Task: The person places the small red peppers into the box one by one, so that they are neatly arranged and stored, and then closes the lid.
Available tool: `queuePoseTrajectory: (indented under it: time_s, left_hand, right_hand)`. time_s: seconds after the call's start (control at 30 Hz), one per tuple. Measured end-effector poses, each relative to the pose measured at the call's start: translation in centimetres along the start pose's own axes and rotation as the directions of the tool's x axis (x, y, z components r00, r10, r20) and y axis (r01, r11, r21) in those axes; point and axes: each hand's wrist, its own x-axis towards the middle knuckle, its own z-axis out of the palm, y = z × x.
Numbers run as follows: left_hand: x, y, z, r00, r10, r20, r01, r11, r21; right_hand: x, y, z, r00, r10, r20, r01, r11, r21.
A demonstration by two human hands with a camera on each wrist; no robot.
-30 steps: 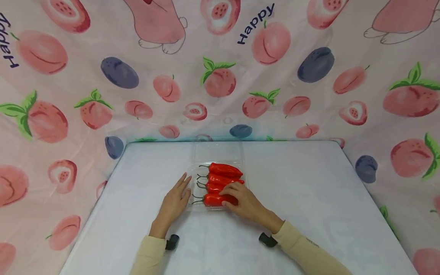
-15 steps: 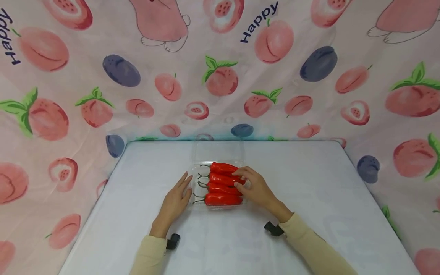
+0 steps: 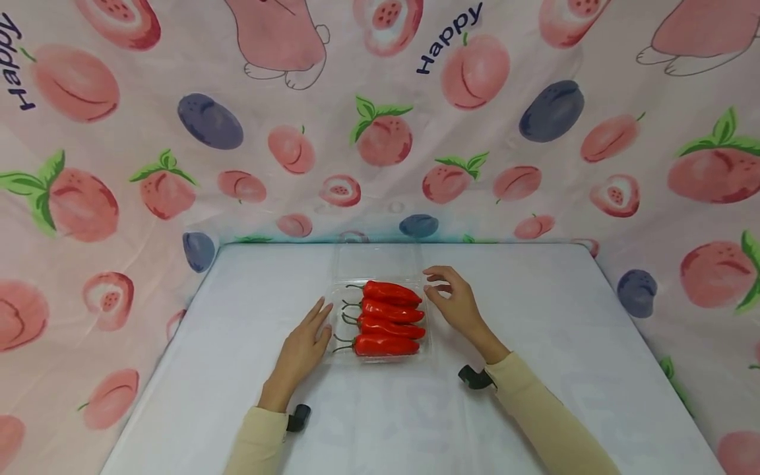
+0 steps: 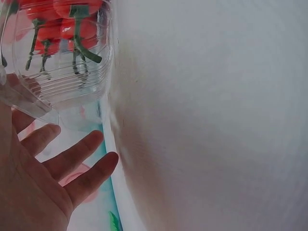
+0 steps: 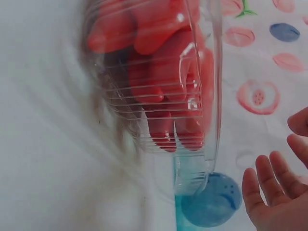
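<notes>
Several red peppers [image 3: 388,346] lie in a row in a clear plastic clamshell box [image 3: 380,360], stems pointing left. The wrist views show them stacked in more than one layer. The box's clear lid [image 3: 377,260] lies folded back toward the wall. My left hand [image 3: 303,346], fingers spread, rests its thumb and fingertips at the box's left side; the left wrist view shows pepper stems [image 4: 79,38] through the plastic. At the box's back right corner, my right hand [image 3: 457,303] hovers with loosely bent fingers around nothing. In the right wrist view, its fingers [image 5: 276,175] are apart from the box.
A white-covered table [image 3: 522,297] spreads around the box. Behind it and along both sides hangs a pink cloth [image 3: 487,145] printed with fruit. A black wrist mount sits on each sleeve.
My right hand has let go of the front pepper and moved back and right, past the box's right edge, leaving the peppers lying in the row. The left hand stays in place.
</notes>
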Motion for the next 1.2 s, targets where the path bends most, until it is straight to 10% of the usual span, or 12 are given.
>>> queuePoseTrajectory:
  time_s: [0.23,0.67,1.2]
  left_hand:
    - [-0.1,-0.1,0.0,1.000,0.003,-0.003,-0.003,1.000,0.000]
    - [-0.2,-0.2,0.0,1.000,0.011,-0.016,-0.011,1.000,0.008]
    - [-0.1,0.1,0.0,1.000,-0.007,-0.003,0.007,1.000,0.000]
  right_hand:
    - [0.6,-1.3,-0.5,0.987,0.164,0.000,-0.163,0.982,0.101]
    - [2.7,3.4,0.2,0.914,0.402,0.053,-0.404,0.888,0.220]
    - [4.2,5.7,0.1,0.830,0.523,0.196,-0.558,0.763,0.327]
